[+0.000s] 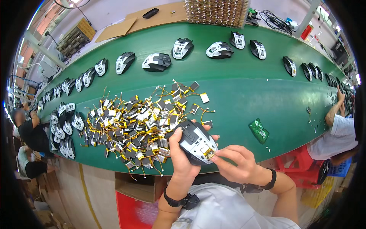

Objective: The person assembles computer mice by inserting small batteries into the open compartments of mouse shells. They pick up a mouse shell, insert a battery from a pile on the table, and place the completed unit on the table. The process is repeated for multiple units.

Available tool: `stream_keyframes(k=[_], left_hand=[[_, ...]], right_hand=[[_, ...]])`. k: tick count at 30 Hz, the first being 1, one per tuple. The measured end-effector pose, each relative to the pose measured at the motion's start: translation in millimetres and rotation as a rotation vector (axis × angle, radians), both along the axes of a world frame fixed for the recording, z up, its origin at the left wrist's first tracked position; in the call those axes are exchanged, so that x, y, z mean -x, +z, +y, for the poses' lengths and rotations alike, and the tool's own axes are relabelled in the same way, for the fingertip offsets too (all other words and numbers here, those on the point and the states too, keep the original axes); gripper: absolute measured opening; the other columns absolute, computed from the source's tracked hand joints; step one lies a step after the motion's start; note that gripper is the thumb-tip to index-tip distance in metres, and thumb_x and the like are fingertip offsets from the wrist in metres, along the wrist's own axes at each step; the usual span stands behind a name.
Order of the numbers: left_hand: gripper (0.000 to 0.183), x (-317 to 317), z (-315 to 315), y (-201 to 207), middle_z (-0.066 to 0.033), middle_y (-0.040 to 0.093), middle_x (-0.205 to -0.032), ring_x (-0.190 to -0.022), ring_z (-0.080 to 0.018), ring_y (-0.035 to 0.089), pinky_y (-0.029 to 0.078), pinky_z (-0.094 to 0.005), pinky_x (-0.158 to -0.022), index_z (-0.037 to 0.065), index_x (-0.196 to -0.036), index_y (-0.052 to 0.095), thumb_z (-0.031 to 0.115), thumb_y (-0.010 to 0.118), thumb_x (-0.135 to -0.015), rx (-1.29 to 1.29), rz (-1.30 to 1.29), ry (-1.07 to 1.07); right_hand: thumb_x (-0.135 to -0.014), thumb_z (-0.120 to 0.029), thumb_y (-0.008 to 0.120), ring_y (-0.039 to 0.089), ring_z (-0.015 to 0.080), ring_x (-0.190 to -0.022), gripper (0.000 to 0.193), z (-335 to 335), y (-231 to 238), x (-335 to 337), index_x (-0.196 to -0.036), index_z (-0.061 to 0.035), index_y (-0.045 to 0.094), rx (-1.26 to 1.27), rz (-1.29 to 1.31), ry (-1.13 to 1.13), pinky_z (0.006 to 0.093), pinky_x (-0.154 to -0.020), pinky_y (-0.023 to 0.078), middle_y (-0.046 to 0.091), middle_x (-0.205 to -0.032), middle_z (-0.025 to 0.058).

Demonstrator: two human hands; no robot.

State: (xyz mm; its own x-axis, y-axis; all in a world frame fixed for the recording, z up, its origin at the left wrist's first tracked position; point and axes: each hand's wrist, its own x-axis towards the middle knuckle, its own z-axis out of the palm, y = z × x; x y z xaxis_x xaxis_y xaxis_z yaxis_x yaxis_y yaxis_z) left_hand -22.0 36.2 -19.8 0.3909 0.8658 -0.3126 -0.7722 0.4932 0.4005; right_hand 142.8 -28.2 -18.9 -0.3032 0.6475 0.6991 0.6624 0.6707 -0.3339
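My left hand [182,156] is wrapped around a black-and-white computer mouse shell [193,140], holding it tilted above the table's near edge. At the lower end of the shell's white part sits a small battery [208,153] with yellow tape; its wires are too small to make out. The fingertips of my right hand [237,163] are closed at that battery. To the left of the mouse spreads a big heap of flat silver-and-black batteries [137,126] with yellow tape, thin red wires and white plugs.
More mouse shells [155,62] stand in a curved row on the green table [236,95], with others grouped at left [63,128]. A green shiny packet [259,130] lies right. A co-worker's arm [335,107] reaches in at far right; another person [28,126] sits far left.
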Motion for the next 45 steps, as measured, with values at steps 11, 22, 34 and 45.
stream_keyframes(k=[11,22,34,45], left_hand=[[0.048,-4,-2,-2,-0.0197,0.068,-0.102,-0.085,-0.0405,0.068,0.057,-0.0483,-0.076,0.005,-0.117,0.056,0.044,0.042,-0.093,0.012,0.063,0.019],[0.044,0,2,-1,-0.0191,0.066,-0.105,-0.089,-0.0389,0.067,0.057,-0.0476,-0.078,0.006,-0.116,0.054,0.042,0.04,-0.095,-0.004,0.061,0.05],[0.047,-7,0,6,-0.0178,0.067,-0.103,-0.085,-0.0401,0.068,0.058,-0.0486,-0.077,0.006,-0.113,0.057,0.046,0.04,-0.095,0.083,0.071,-0.04],[0.042,-14,2,3,-0.018,0.065,-0.11,-0.093,-0.0297,0.068,0.058,-0.0406,-0.079,0.005,-0.118,0.052,0.041,0.038,-0.101,-0.041,0.077,-0.123]], right_hand=[[-0.065,-0.005,0.082,0.059,0.0183,-0.068,0.026,22,23,-5,-0.087,-0.0098,0.071,0.129,0.098,0.052,0.0302,-0.058,0.051,0.065,-0.084,0.0003],[-0.067,-0.005,0.07,0.061,0.0229,-0.08,0.029,16,29,7,-0.096,-0.0017,0.068,0.102,-0.07,0.043,0.0335,-0.063,0.052,0.061,-0.096,0.0083],[-0.068,-0.007,0.069,0.058,0.0159,-0.082,0.032,14,12,-12,-0.099,-0.006,0.071,-0.086,-0.15,0.09,0.0271,-0.061,0.044,0.064,-0.1,0.0014],[-0.053,0.004,0.074,0.055,0.0289,-0.095,0.035,8,-11,-2,-0.084,-0.0106,0.066,0.085,0.244,-0.003,0.0357,-0.076,0.051,0.054,-0.11,0.0095]])
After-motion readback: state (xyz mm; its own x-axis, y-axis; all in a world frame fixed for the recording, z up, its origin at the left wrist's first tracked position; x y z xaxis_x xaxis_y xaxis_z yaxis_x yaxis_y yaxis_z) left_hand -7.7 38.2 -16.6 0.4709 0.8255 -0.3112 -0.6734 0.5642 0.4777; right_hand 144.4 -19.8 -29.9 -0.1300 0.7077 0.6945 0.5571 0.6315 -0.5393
